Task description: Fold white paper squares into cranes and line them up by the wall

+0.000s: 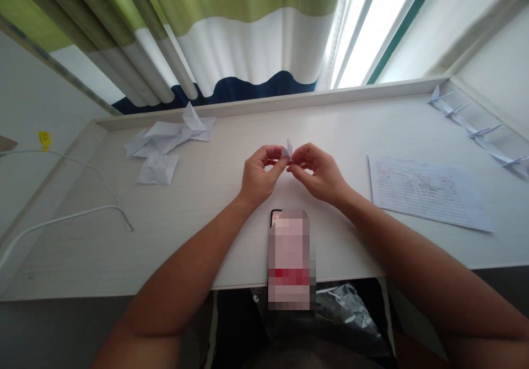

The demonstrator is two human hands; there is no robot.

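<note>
Pinching a small folded paper (pixel 287 151), the left hand (pixel 262 173) and right hand (pixel 317 173) share one grip over the worktop (pixel 223 231); folded papers (pixel 163 133) lie left of it, a written sheet (pixel 425 193) right, a phone (pixel 289 253) on its near side.

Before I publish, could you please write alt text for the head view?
A person's left hand and right hand hold a small folded paper over a white desk. Folded sheets lie at left; a lined page and pointed paper shapes at right.
</note>
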